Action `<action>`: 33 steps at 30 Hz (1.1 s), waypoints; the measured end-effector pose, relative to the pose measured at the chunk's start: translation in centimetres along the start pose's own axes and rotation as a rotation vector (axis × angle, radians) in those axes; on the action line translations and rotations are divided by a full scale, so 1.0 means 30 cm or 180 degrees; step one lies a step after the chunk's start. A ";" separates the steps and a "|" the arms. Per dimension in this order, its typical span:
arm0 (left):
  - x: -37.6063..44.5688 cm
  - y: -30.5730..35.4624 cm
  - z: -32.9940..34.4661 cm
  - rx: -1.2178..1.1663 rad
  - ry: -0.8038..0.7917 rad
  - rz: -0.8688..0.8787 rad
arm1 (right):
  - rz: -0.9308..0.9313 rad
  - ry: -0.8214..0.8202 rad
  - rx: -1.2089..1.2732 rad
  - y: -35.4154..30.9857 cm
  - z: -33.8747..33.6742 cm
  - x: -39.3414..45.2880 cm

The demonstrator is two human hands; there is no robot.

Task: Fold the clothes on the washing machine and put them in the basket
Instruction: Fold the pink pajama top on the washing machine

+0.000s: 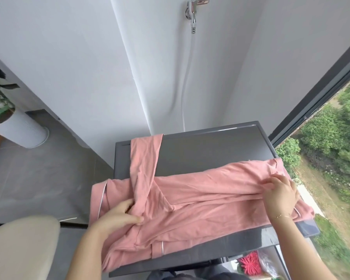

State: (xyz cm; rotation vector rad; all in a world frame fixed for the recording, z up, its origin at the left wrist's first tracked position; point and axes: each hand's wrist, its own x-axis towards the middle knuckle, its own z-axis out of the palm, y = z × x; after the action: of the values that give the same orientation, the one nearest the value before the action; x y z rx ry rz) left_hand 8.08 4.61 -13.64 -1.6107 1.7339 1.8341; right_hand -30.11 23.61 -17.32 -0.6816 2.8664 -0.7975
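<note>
both hands grip the pink garment spread across the grey washing machine: left hand pinches a fold near its left end, right hand bunches cloth at the right. one sleeve trails far-left. white potted plant stands far left; window right.

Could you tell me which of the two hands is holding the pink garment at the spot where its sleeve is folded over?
The left hand: it pinches the pink garment beside the base of the sleeve. The right hand grips bunched fabric near the garment's far end instead.
</note>
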 end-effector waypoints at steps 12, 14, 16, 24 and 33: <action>0.077 0.052 0.006 0.0293 0.0428 0.0240 | 0.0750 -0.2654 0.1918 -0.704 0.248 -0.044; 0.080 0.052 0.012 0.0370 0.0581 0.0299 | 0.1207 -0.3056 0.2012 -0.787 0.304 -0.056; 0.085 0.037 0.006 0.0335 0.0642 0.0303 | 0.1584 -0.3644 0.2143 -0.852 0.358 -0.065; 0.050 0.010 -0.027 -0.0526 -0.0057 0.0305 | 0.2552 -0.3769 0.3651 -1.011 0.413 -0.060; 0.022 -0.013 -0.081 -0.0857 -0.0758 0.0208 | 0.1282 -0.2092 0.4964 -0.922 0.053 0.062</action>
State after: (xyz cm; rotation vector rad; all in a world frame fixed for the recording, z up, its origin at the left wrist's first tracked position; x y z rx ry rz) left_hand 9.47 2.50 -13.79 -1.3600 1.5078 2.2667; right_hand -20.53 0.89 -4.54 -0.0548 1.0956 -1.7876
